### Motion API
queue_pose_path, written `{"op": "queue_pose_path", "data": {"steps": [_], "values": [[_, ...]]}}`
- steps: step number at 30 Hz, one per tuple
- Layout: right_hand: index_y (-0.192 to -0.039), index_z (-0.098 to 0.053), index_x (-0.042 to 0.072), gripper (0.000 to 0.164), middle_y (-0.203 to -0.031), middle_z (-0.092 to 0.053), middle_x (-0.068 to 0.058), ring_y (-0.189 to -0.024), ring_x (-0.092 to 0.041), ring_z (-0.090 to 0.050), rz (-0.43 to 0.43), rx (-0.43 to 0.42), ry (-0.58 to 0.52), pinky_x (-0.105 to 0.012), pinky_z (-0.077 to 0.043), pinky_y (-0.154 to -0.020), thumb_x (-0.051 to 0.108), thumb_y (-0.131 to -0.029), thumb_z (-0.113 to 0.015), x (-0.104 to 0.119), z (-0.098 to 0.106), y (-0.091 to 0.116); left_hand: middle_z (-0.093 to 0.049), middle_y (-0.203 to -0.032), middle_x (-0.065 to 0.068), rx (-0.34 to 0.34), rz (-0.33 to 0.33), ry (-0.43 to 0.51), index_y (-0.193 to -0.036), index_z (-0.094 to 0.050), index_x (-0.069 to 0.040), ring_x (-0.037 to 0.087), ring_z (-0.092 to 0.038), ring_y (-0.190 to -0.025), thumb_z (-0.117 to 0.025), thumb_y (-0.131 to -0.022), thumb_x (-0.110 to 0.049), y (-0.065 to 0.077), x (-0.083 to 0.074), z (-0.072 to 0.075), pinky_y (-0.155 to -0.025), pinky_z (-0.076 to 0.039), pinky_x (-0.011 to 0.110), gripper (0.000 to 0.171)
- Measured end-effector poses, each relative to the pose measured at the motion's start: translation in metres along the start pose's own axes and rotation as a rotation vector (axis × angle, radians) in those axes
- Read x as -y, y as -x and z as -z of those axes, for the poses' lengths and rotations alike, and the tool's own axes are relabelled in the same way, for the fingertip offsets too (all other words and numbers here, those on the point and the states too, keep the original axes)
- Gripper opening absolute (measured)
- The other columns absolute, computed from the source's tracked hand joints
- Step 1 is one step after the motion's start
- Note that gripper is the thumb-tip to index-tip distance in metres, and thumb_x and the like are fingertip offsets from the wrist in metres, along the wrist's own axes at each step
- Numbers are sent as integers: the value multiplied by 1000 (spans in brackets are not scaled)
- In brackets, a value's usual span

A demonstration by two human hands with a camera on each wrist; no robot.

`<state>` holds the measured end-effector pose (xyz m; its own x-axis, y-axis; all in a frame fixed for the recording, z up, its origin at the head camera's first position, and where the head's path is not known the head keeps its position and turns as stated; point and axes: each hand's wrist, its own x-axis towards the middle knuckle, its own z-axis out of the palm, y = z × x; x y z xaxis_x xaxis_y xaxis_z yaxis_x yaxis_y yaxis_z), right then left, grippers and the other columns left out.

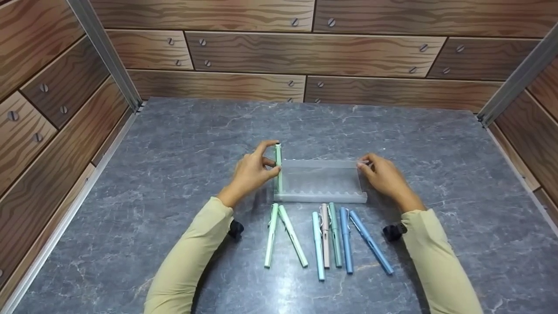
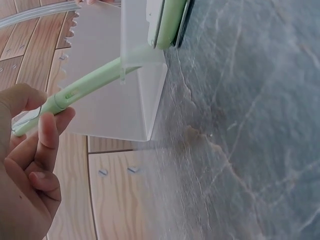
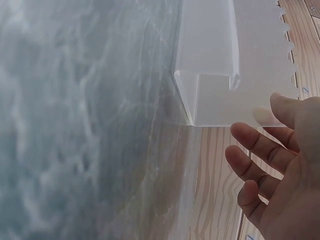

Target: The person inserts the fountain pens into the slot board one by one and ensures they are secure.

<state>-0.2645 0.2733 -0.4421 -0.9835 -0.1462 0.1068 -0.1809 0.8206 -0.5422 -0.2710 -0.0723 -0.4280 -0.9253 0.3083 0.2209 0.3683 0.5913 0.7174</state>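
Observation:
A clear plastic pen rack (image 1: 322, 176) with a notched edge stands in the middle of the table. My left hand (image 1: 253, 170) pinches a light green pen (image 2: 92, 80) near its clip end, between thumb and fingers. The pen leans along the rack's left end, its lower end behind the front lip. At the opposite end, my right hand (image 1: 383, 174) holds the rack's side edge between thumb and forefinger; in the right wrist view the other fingers are spread loosely below the clear panel (image 3: 212, 100).
Two light green pens (image 1: 271, 235) lie in front of the rack's left part. Right of them are a light blue pen (image 1: 318, 246), a greyish-pink pen (image 1: 326, 244), a dark green pen (image 1: 335, 240) and two blue pens (image 1: 346, 244). Wood-patterned walls (image 1: 261, 52) enclose the grey marbled table (image 1: 196, 131).

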Motion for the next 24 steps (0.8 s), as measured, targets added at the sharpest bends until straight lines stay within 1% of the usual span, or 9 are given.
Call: {"op": "queue_pose_path", "data": {"steps": [2,4,6,10,15,22,24], "values": [[-114,-58,0,31,-107,-66,-23,-96,-36,-63,0,0,-3,-52,-48,-85,27,-101,-49,0,0,0,-76,-90,2,18,12,-1,-142,-43,-25,18,-66,-56,-70,-87,-22,-1,0,0,-47,-33,24,60],[-114,-59,0,31,-107,-66,-23,-95,-35,-62,0,1,-6,-51,-48,-85,27,-101,-48,0,0,1,-76,-89,2,30,21,-3,-142,-42,-27,20,-67,-58,-70,-88,-23,-2,0,0,-47,-35,24,61],[-114,-59,0,31,-106,-66,-23,-95,-35,-62,0,-1,-9,-51,-48,-85,27,-101,-48,0,0,1,-76,-87,2,37,25,-10,-143,-41,-27,19,-68,-61,-70,-88,-24,-3,1,0,-49,-37,25,62],[-114,-59,0,32,-105,-66,-23,-94,-35,-62,6,-4,-12,-51,-48,-83,28,-101,-48,0,0,0,-76,-84,1,35,16,-41,-144,-41,-27,12,-67,-61,-70,-88,-26,-5,3,0,-49,-39,24,63],[-115,-59,0,32,-105,-66,-22,-93,-34,-62,6,-7,-11,-50,-48,-83,28,-101,-48,-1,0,0,-76,-83,2,47,11,-45,-146,-39,-28,11,-67,-61,-69,-89,-29,-7,3,-2,-49,-41,24,65],[-113,-58,0,31,-104,-66,-23,-93,-36,-63,6,-15,-8,-51,-48,-82,27,-101,-50,1,-2,0,-76,-86,1,18,-19,-40,-148,-36,-27,13,-70,-67,-70,-88,-31,-5,6,0,-50,-41,22,69],[-113,-58,0,31,-105,-67,-23,-93,-36,-63,0,-13,0,-52,-48,-83,27,-101,-50,1,-2,0,-76,-88,-1,10,-22,-44,-148,-35,-26,13,-69,-66,-71,-87,-33,-3,7,1,-48,-40,22,71]]}}
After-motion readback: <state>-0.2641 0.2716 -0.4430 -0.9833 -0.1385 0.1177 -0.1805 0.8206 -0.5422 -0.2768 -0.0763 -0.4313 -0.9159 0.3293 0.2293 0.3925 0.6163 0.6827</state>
